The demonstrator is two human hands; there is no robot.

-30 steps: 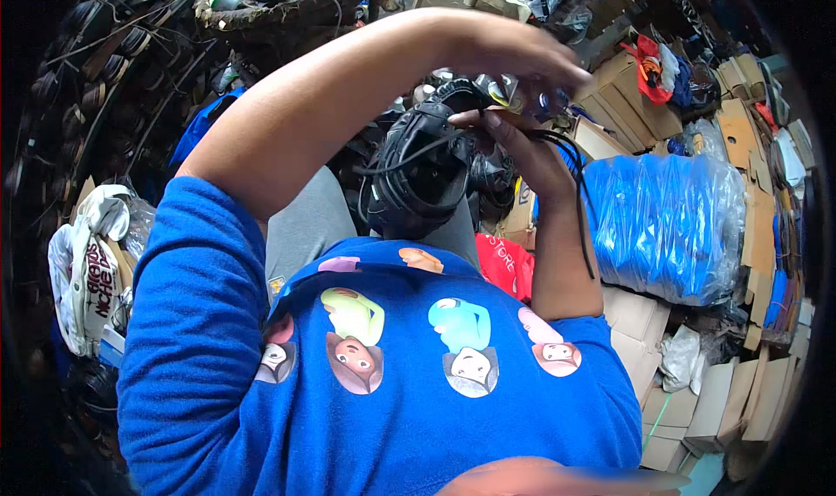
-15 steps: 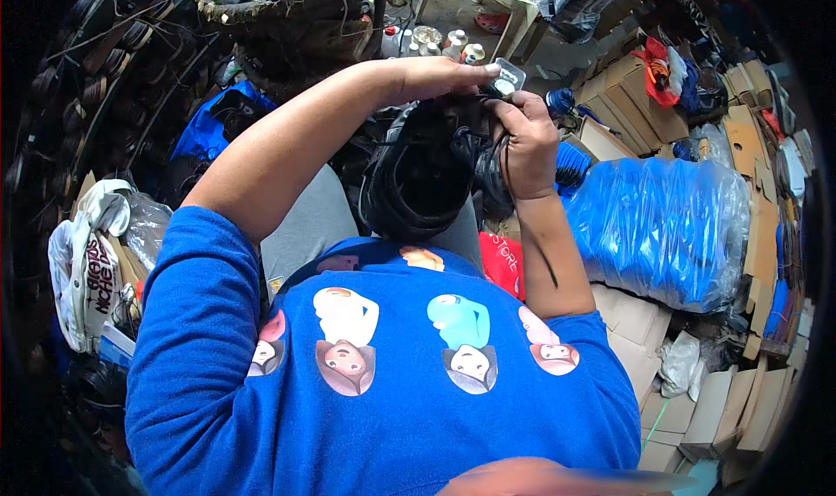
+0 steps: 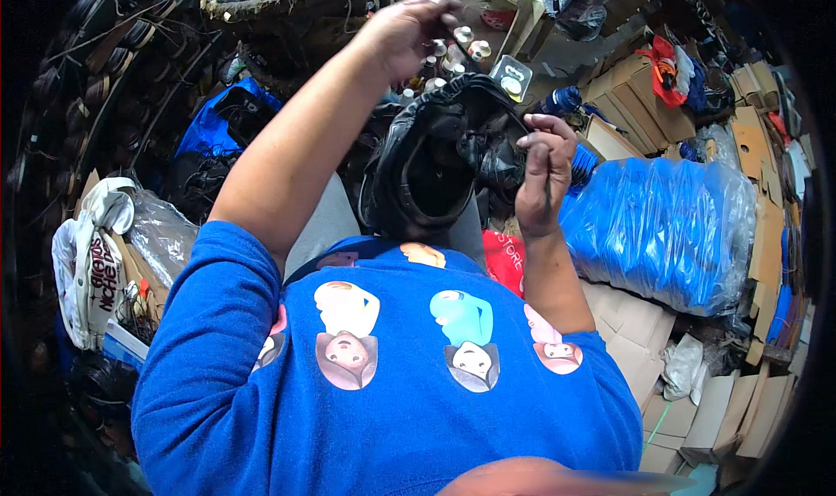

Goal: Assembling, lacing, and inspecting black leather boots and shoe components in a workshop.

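Lifting away now, the left hand (image 3: 405, 33) is rising toward the upper middle of the frame, fingers pinched narrow, on what I cannot tell. Right hand (image 3: 542, 175) is gripping the black shoe (image 3: 435, 161) at centre, crowded by the blue wrapped bundle (image 3: 666, 230) at right.

Even daylight, sharp centre, dark warped rim
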